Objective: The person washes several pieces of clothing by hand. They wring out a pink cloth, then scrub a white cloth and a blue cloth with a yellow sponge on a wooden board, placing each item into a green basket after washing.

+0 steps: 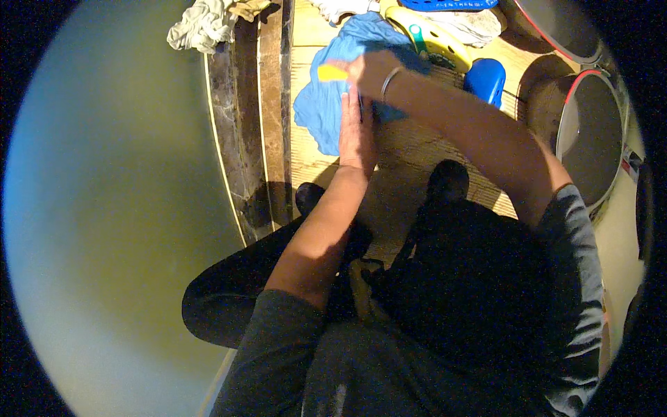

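Note:
A wet blue cloth (325, 114) lies crumpled and partly spread on wooden planks in front of me. My left hand (357, 130) rests flat on it, fingers stretched forward, near its right side. Over the cloth, just beyond the left fingertips, my right hand (372, 75) grips a yellow object (332, 73). Motion blur hides whether that object is a brush or a bar of soap. A thin bracelet (390, 83) circles the right wrist.
Beyond the cloth lie a yellow clog (435, 41), a blue clog (487, 81) and white cloth (477, 26). Two red-rimmed basins (591, 140) stand at right. Pale wadded cloth (203, 26) sits on the ledge (245, 120) beside greenish water (125, 182). My bent knees flank the planks.

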### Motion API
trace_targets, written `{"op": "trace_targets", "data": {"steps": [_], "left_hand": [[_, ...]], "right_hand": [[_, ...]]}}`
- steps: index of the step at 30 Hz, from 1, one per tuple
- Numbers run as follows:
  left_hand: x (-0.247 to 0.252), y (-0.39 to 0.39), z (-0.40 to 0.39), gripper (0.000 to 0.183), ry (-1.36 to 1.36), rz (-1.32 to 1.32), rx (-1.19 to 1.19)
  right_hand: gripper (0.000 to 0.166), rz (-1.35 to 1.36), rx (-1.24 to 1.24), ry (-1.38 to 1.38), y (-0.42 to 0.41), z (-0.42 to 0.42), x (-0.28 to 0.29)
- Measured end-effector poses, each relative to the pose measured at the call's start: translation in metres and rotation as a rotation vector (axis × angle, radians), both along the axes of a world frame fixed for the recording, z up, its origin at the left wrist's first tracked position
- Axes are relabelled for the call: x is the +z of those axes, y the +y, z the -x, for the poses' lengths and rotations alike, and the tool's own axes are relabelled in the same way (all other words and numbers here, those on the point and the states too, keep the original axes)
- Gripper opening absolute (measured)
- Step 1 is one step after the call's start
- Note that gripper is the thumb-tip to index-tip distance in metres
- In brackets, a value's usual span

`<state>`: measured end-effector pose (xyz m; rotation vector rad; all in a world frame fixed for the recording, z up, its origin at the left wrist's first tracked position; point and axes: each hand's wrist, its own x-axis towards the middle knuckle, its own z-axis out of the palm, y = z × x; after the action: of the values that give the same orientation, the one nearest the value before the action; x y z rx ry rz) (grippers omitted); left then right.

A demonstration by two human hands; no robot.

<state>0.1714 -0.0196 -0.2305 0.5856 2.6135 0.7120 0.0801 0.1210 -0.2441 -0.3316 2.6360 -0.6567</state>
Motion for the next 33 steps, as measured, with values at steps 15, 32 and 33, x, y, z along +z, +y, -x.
{"op": "trace_targets", "data": {"steps": [15,32,33], "left_hand": [[-0.012,-0.003,0.004,0.071,0.045,0.169,-0.108],[-0.007,-0.003,0.003,0.063,0.057,0.108,-0.115],[-0.004,-0.005,0.005,0.064,-0.004,0.039,-0.084]], "right_hand": [[0.048,-0.035,-0.083,0.033,0.014,-0.013,0.019],[0.054,0.033,-0.267,0.126,0.048,-0.050,-0.008],[0.054,0.058,-0.296,0.200,0.050,-0.050,-0.016]]}}
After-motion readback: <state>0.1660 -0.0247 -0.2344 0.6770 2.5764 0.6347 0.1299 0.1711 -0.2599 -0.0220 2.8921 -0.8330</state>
